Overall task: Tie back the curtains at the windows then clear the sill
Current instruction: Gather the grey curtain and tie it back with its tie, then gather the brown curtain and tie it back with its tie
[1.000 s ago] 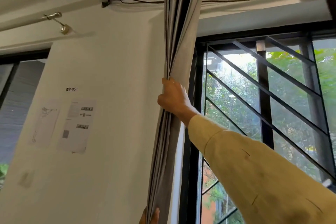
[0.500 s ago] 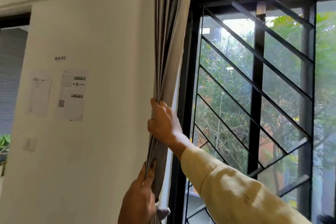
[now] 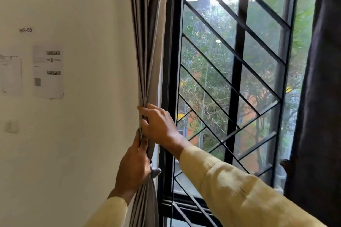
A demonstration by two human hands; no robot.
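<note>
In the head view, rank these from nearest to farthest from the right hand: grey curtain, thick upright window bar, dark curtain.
1. The grey curtain, at the window's left edge; the right hand holds it.
2. The thick upright window bar, mid-window, to the hand's right.
3. The dark curtain, at the far right.

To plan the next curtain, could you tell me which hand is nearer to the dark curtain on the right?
Right. The right hand grips the grey curtain on its window side, towards the dark curtain; the left hand grips it lower, on the wall side.
</note>
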